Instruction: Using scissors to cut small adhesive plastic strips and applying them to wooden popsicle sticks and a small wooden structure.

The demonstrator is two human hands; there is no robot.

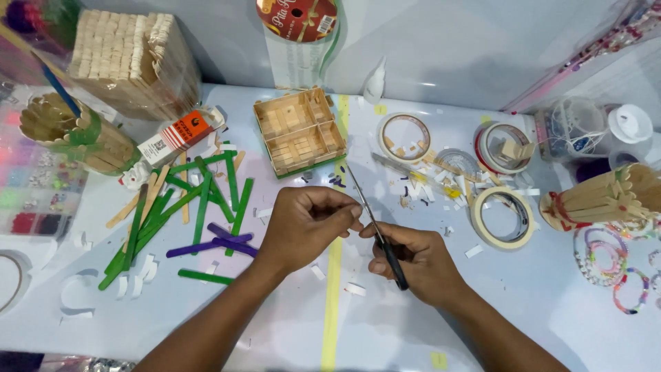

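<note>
Head view: scissors (375, 231) sit in the right hand (420, 262), dark handles buried in the curled fingers, thin metal blades angled up and away toward the small stick-built tray (298, 129). Blade tips look nearly closed. Left hand (306, 224) is pinched at the fingertips right against the blades near the pivot, gripping something too small to make out, likely a sliver of stick or paper. Judged handling: scissors are rigid, light, sharp at the tip, best held by the handle loops only; any sliver is light, brittle, easy to drop, so a fingertip pinch close to the cut suits it. Both hands hover above the pale table (523, 310), over a yellow tape line (333, 296). Left of them lies a scatter of green sticks (200, 200) and purple sticks (213, 242); to the right, a masking tape roll (502, 217) amid white offcuts.
</note>
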